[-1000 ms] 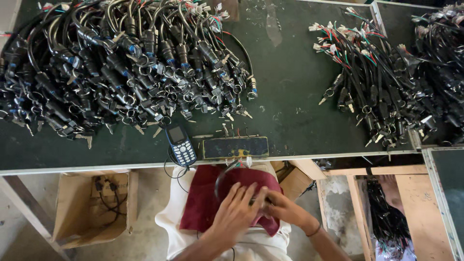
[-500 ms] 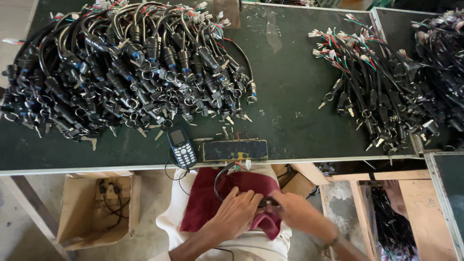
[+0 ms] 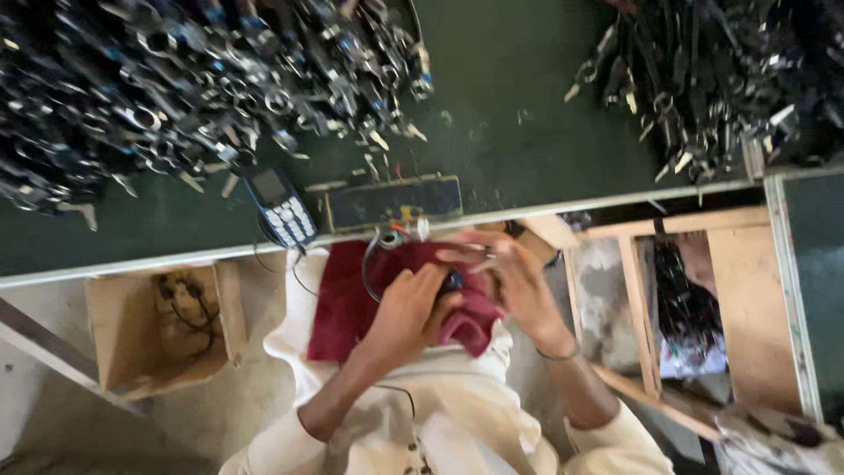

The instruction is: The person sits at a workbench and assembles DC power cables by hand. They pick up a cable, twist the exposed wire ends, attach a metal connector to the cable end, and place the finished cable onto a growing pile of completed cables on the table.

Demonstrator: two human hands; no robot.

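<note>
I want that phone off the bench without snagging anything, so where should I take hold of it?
Grip the mobile phone across its long sides at the keypad end, coming from the table edge. That end overhangs, while the screen end lies near the cable pile.

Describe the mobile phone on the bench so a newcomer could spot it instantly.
Find the green table, then its near edge just ahead of the left hand. The mobile phone lies there, left of a flat dark board. It alone has a screen and pale keypad; the things around it are cable bundles.
</note>
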